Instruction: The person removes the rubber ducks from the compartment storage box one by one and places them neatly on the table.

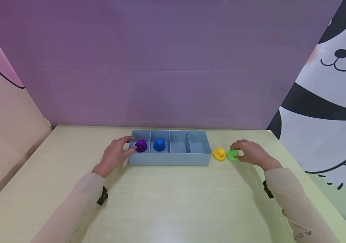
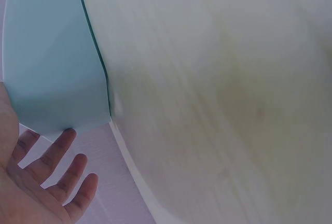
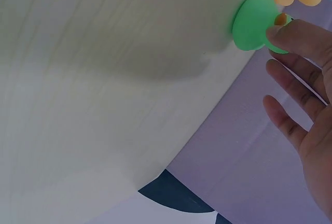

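Observation:
At the left end of a blue-grey divided box (image 1: 170, 159), my left hand (image 1: 114, 154) rests with thumb and index finger over the rim. Its other fingers (image 2: 63, 143) are spread loosely beside the end wall in the left wrist view. A purple toy duck (image 1: 141, 146) sits in the leftmost compartment, close to the thumb, and a blue toy duck (image 1: 159, 144) in the one beside it. My right hand (image 1: 253, 153) pinches a green toy duck (image 1: 232, 155) by the head between thumb and fingers. The green duck's round base (image 3: 252, 23) faces the right wrist camera.
Right of the box, a yellow toy duck (image 1: 219, 154) stands on the pale wooden table (image 1: 173, 202), between the box and the green duck. A purple wall panel (image 1: 166, 67) rises behind the table's back edge. A panda picture (image 1: 327, 135) covers the right side.

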A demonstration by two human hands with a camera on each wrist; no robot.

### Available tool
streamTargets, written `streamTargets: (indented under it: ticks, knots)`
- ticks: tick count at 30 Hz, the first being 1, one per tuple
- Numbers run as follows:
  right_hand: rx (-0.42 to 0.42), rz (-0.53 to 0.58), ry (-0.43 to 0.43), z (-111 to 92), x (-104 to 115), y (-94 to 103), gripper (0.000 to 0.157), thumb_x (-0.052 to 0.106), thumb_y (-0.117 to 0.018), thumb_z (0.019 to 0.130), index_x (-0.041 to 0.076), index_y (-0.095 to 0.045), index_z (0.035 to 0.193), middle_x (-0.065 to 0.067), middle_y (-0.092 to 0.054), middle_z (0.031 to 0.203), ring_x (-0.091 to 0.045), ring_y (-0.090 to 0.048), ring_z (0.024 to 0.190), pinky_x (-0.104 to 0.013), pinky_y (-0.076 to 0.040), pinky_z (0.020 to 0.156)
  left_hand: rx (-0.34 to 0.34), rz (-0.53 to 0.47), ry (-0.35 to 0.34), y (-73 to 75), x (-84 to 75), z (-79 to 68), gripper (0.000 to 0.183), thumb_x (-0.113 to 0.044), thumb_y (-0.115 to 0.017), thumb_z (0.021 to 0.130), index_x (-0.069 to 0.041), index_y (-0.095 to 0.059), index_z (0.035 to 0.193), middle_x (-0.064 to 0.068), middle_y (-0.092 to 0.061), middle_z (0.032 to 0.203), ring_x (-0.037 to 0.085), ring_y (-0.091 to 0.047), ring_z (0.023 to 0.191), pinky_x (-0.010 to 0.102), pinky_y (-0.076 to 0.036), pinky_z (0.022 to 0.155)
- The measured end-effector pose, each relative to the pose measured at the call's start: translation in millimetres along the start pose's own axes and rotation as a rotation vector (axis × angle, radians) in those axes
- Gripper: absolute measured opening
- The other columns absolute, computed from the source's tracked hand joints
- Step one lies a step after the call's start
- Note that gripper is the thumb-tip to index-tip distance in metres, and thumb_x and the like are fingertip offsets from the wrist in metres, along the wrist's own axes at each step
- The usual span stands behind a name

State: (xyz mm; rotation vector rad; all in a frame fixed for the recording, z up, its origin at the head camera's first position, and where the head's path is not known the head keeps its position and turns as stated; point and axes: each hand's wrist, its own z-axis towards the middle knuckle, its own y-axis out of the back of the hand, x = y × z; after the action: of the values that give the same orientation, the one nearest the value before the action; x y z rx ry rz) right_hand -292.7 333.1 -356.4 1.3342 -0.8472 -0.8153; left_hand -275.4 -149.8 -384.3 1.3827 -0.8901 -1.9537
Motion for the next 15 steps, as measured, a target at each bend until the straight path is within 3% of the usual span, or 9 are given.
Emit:
streamTargets:
  ticks: [15]
  knots:
    - [-0.013, 0.009, 0.007, 0.4, -2.1, -1.4, 0.036, -0.001, -0.073, 0.069, 0.008, -0.065, 0.103, -0.004, -0.064, 0.095, -0.026, -0.056, 0.088, -0.043, -0.05, 0.076, -0.006, -0.007, 0.002, -0.3, 0.0, 0.4, 0.042, -0.032, -0.058, 0.086, -0.013, -0.054, 0.123, 0.012, -0.058, 0.123, 0.031, -0.054, 0.104, 0.049, -0.045, 0.084]
